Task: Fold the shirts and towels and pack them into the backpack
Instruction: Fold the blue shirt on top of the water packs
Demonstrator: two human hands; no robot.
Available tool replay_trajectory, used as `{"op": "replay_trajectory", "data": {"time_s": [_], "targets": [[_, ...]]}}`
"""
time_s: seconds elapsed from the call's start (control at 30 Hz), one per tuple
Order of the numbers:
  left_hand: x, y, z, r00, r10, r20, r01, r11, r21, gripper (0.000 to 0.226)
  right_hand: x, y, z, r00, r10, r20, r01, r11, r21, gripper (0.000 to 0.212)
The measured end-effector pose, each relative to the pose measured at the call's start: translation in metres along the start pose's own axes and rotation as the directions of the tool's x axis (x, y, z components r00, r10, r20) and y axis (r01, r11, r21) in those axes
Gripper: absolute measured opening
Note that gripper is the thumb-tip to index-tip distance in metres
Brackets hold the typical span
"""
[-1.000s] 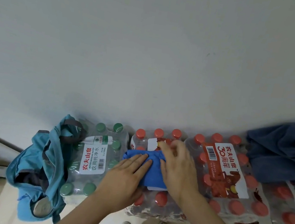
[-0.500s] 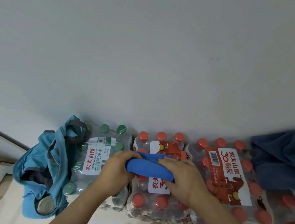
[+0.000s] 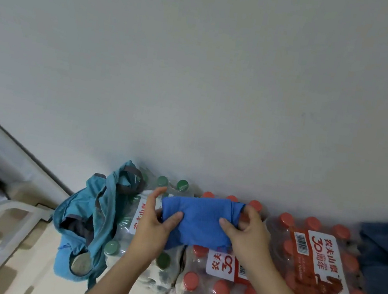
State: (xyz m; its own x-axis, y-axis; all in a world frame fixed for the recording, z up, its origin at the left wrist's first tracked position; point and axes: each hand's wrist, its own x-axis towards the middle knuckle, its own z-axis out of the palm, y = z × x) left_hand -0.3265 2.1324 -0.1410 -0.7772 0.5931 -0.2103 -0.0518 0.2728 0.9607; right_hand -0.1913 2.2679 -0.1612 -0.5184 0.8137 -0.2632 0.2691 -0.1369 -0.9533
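Since half a second ago the folded blue towel has lifted off the red-capped bottle packs. The left hand and right hand each pinch one end of it. The teal backpack slumps just left, against the green-capped pack.

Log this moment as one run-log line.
left hand and right hand grip blue towel | teal backpack against green-cap bottle pack | packed: not yet
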Motion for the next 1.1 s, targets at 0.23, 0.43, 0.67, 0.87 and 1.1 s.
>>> {"op": "replay_trajectory", "data": {"time_s": [0.23,0.43,0.67,0.87,1.1], "targets": [[0.06,-0.003,-0.047,0.989,0.114,-0.098,-0.079,0.949,0.305,0.03,0.026,-0.025,0.071,0.99,-0.067,-0.123,0.042,0.979,-0.197,0.045],[0.111,-0.016,-0.075,0.971,0.206,0.121,-0.237,0.758,0.608,0.032,0.049,-0.022,0.123,0.98,-0.04,-0.195,-0.031,0.936,-0.351,0.051],[0.116,-0.021,-0.086,0.96,0.198,0.2,-0.281,0.656,0.7,0.05,0.045,-0.026,0.148,0.873,-0.449,-0.187,0.137,0.596,-0.791,0.047],[0.111,-0.028,-0.084,0.987,0.118,0.104,-0.155,0.857,0.492,0.05,0.032,0.003,0.164,0.811,-0.546,0.208,0.451,0.359,-0.817,0.046],[0.118,-0.029,-0.087,0.944,0.254,0.212,-0.329,0.668,0.667,0.047,0.029,0.0,0.16,0.846,-0.488,0.216,0.388,0.283,-0.877,0.041]]}}
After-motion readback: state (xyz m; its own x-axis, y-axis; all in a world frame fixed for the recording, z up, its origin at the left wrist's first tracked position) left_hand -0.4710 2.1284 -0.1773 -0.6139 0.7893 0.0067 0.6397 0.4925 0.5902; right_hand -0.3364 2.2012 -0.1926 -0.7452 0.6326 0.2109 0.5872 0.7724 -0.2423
